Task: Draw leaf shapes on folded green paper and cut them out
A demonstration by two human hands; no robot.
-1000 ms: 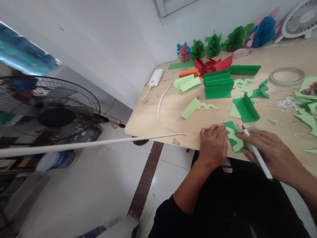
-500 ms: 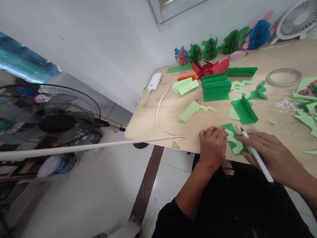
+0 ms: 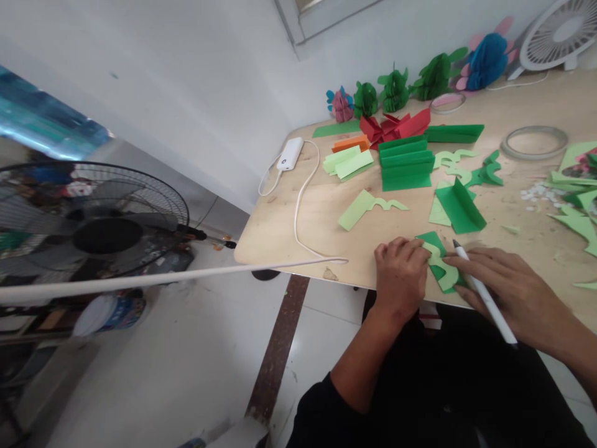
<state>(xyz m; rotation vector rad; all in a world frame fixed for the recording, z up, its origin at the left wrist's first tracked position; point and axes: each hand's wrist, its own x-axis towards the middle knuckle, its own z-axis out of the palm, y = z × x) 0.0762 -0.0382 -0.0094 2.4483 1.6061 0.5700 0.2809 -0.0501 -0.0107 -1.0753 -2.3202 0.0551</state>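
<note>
At the table's front edge, a wavy light green paper cutout (image 3: pixel 443 267) lies on top of a dark green piece of paper (image 3: pixel 433 238). My left hand (image 3: pixel 400 272) is closed at their left side, its curled fingers holding the paper edge against the table. On the other side, my right hand (image 3: pixel 517 289) touches the papers with its fingertips while gripping a white pen (image 3: pixel 485 298). The pen slants across the hand, with its grey tip pointing up and away from the sheets. Part of both papers is hidden under my fingers.
Folded dark green papers (image 3: pixel 405 168), light green strips (image 3: pixel 357 208) and red folded paper (image 3: pixel 396 127) lie beyond my hands. Paper scraps (image 3: pixel 576 227) and a tape roll (image 3: pixel 534 142) are to the right. A white cable (image 3: pixel 298 211) crosses the table's left side.
</note>
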